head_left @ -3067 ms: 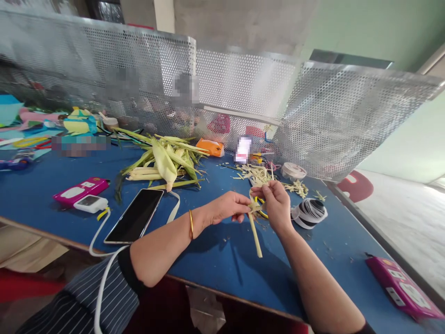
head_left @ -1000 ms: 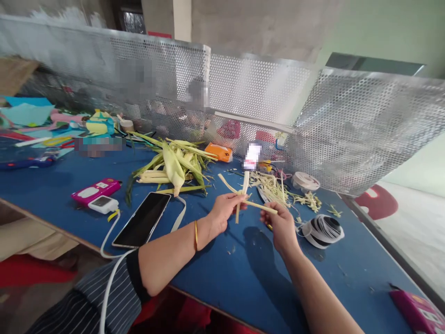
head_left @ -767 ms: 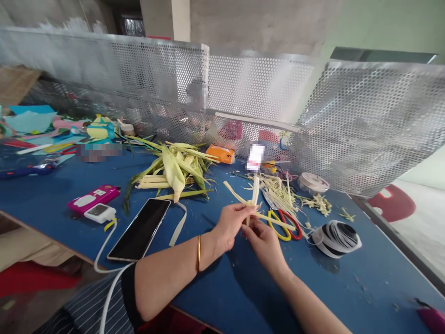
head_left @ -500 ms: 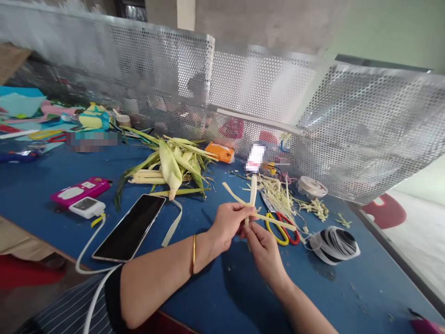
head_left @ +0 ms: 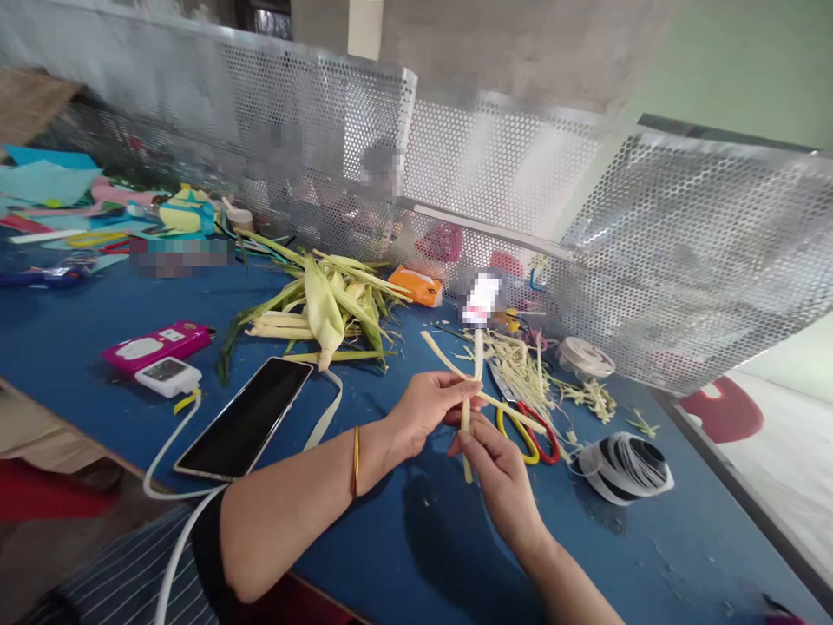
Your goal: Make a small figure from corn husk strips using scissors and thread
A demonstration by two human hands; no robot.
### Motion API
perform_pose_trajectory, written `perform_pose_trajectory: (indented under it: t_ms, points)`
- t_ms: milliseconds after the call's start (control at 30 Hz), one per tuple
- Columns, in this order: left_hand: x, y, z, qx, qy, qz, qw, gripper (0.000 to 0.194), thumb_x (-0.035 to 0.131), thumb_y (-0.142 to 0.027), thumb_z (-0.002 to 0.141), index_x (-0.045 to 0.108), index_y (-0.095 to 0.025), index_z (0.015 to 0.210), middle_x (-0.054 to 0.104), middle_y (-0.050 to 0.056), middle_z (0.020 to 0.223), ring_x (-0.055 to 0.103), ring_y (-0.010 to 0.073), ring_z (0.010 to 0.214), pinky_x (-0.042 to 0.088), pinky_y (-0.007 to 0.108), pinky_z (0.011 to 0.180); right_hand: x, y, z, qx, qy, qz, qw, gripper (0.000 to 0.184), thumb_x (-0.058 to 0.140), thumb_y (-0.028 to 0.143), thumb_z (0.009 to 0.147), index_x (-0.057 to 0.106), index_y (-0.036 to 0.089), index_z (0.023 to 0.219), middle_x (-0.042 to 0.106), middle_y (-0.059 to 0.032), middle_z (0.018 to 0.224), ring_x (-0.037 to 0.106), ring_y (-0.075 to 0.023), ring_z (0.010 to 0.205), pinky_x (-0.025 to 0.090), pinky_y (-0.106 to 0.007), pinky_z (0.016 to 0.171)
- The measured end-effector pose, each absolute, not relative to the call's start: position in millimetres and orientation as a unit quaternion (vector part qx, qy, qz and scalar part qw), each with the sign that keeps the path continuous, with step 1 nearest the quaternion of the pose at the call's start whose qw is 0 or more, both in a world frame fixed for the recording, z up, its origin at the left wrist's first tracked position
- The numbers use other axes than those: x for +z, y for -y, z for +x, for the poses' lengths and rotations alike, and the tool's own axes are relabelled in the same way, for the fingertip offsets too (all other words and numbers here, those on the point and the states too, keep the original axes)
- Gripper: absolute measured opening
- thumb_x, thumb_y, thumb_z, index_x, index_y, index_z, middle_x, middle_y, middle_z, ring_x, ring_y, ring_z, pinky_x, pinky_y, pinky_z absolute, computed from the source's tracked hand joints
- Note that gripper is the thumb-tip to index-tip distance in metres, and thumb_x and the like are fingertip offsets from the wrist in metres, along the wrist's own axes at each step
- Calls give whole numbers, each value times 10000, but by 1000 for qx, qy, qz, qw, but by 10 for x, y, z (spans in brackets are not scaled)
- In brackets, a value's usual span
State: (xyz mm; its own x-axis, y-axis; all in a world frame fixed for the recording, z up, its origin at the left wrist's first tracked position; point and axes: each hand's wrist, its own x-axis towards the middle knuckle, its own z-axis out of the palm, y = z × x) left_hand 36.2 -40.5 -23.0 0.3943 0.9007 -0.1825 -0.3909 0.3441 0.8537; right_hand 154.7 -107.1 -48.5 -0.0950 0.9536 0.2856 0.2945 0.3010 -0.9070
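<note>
crossed strips held up over the worktop near its front edge: left hand pinching the crossing, right hand, nearer the lower tail, pinching it, tail's long axis toward that edge.

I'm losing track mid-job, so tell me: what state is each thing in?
Pale flat plant strips: crossed, held.
Left hand: fingers closed on the strips.
Right hand: fingers closed on a strip.
Red-and-yellow-handled metal scissors: lying down, set aside.
Black rectangular phone: face up, screen dark.
White boxy gadget: cabled.
Blurred rectangular device: screen lit.
</note>
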Motion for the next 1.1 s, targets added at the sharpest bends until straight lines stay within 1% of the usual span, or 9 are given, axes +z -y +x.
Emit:
perform_pose_trajectory:
  t_ms: [133, 333, 500, 567, 633, 700, 767, 933, 1100]
  points:
    - [-207, 402, 329, 391, -327, 415, 754, 227, 805, -273, 677, 700, -101, 781, 698, 69, 731, 599, 131, 530, 406, 206, 404, -491, 1058, 1555, 338, 656, -482, 473, 303, 497, 328, 919, 602, 198, 667, 629, -73, 996, 555, -223, 1004, 411, -302, 851]
    - [-134, 436, 353, 401, -390, 381, 736, 48, 717, -129, 769, 703, -88, 788, 708, 71, 718, 621, 104, 593, 472, 192, 527, -408, 1086, 1544, 306, 716, -454, 432, 299, 476, 269, 935, 561, 196, 657, 565, -25, 774, 511, -154, 741, 393, -261, 684]
    - [-130, 418, 365, 409, -410, 386, 718, 41, 699, -135, 792, 700, -104, 765, 709, 62, 706, 629, 114, 599, 486, 218, 564, -397, 1093, 1547, 346, 706, -442, 432, 333, 492, 340, 936, 589, 186, 658, 579, -28, 773, 542, -157, 752, 404, -262, 675]
    - [-156, 391, 357, 425, -400, 400, 707, 52, 708, -147, 788, 702, -105, 756, 709, 59, 701, 645, 122, 633, 500, 233, 627, -425, 1056, 1582, 377, 632, -486, 472, 358, 533, 427, 912, 615, 180, 666, 602, -34, 761, 576, -171, 753, 427, -272, 670]
    - [-183, 372, 350, 427, -388, 409, 707, 62, 731, -158, 766, 701, -106, 751, 708, 54, 699, 655, 126, 657, 508, 250, 698, -447, 1002, 1634, 407, 507, -525, 549, 337, 620, 499, 846, 642, 180, 738, 608, -16, 714, 584, -159, 664, 442, -274, 621]
    - [-206, 371, 348, 408, -375, 414, 722, 86, 750, -174, 743, 700, -107, 765, 708, 51, 707, 658, 129, 665, 507, 264, 726, -451, 954, 1682, 428, 394, -520, 626, 336, 726, 502, 756, 651, 183, 826, 596, 16, 667, 561, -130, 570, 446, -262, 571]
    - [-226, 385, 352, 389, -366, 420, 734, 122, 755, -187, 731, 700, -113, 810, 699, 37, 707, 646, 118, 644, 494, 250, 684, -441, 931, 1707, 430, 356, -491, 668, 344, 794, 458, 698, 656, 181, 847, 602, 29, 656, 567, -114, 560, 458, -247, 572]
    - [-284, 412, 380, 390, -364, 481, 696, 164, 768, -222, 695, 677, -134, 800, 605, -26, 604, 545, 77, 514, 338, 195, 457, -434, 949, 1690, 428, 376, -481, 666, 315, 821, 420, 671, 677, 162, 779, 668, -2, 672, 621, -126, 574, 502, -258, 598]
    - [-285, 390, 391, 381, -392, 482, 685, 130, 712, -228, 746, 638, -130, 703, 602, -12, 591, 460, 51, 444, 278, 202, 417, -418, 938, 1741, 414, 323, -481, 702, 324, 860, 392, 596, 671, 162, 724, 644, 16, 610, 602, -113, 538, 497, -236, 554]
